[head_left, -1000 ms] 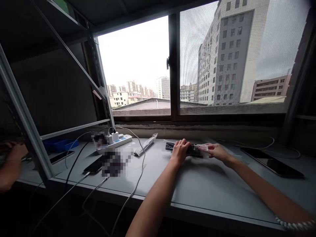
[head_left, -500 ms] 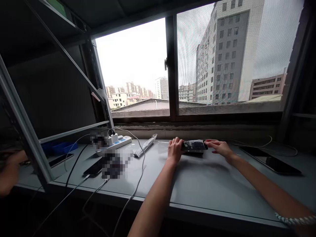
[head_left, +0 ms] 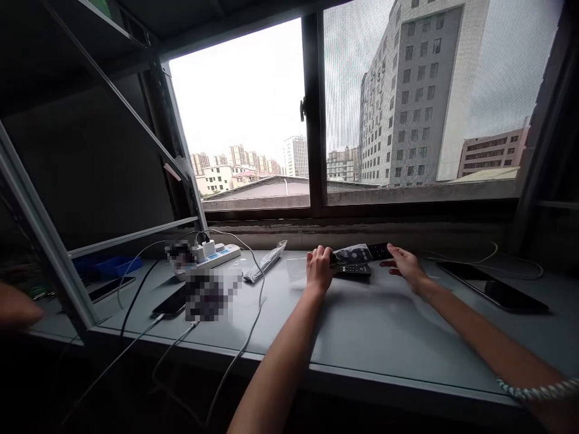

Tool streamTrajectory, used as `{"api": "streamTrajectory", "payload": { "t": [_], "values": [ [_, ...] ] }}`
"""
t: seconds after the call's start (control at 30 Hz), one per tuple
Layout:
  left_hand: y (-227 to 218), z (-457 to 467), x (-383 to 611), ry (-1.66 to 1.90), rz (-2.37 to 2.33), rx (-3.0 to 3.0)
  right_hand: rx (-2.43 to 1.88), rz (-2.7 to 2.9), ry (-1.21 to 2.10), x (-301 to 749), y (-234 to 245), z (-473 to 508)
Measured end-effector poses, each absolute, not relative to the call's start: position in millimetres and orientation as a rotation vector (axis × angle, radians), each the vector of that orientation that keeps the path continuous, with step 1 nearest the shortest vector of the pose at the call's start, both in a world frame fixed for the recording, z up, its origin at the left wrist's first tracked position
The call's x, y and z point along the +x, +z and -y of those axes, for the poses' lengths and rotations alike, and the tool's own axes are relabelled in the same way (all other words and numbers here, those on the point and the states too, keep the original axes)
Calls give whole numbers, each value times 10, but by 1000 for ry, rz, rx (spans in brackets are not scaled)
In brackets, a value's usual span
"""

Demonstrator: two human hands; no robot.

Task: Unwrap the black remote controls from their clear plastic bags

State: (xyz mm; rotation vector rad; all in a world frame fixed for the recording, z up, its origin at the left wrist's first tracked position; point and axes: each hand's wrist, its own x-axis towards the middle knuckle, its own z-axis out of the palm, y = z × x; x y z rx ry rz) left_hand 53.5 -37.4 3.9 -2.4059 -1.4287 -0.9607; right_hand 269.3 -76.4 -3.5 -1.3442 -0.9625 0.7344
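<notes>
A black remote control [head_left: 379, 251] is held just above the table, its right part bare and its left part inside a clear plastic sleeve [head_left: 351, 255]. My left hand [head_left: 319, 269] is closed round the left end of the sleeve. With thumb and fingertips, my right hand [head_left: 408, 265] pinches the bare right end of the remote. Under them a second remote control [head_left: 356, 272] with buttons facing up lies on the table [head_left: 362, 337]. Left of my left hand is a long packet in wrinkled clear plastic [head_left: 266, 261]; its contents are unclear.
A white power strip [head_left: 221, 256] with plugs and cables stands at back left, near a phone [head_left: 169, 304] on a cable and a blurred-out patch. A dark tablet-like device [head_left: 497, 289] lies at right. Another person's blurred arm [head_left: 18, 306] shows beyond the metal shelf post [head_left: 45, 235].
My right hand has moved slightly right, drawing the remote partly out of the sleeve, so its buttons show. My left hand keeps its hold. The other person's arm at far left has moved.
</notes>
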Motion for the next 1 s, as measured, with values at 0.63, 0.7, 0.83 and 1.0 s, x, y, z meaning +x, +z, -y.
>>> {"api": "streamTrajectory", "payload": {
  "t": [0.63,0.7,0.83,1.0],
  "values": [
    [26,355,536,-805,2007,-2177,-1218,1015,1081,2488,78,907],
    [11,343,524,-751,2049,-2170,-1211,1156,1129,2451,77,935],
    [-5,336,508,-701,2063,-2195,-1268,1427,1003,2450,44,957],
    [18,357,517,-716,2075,-2218,-1465,1734,653,2521,-8,932]
  ]
}}
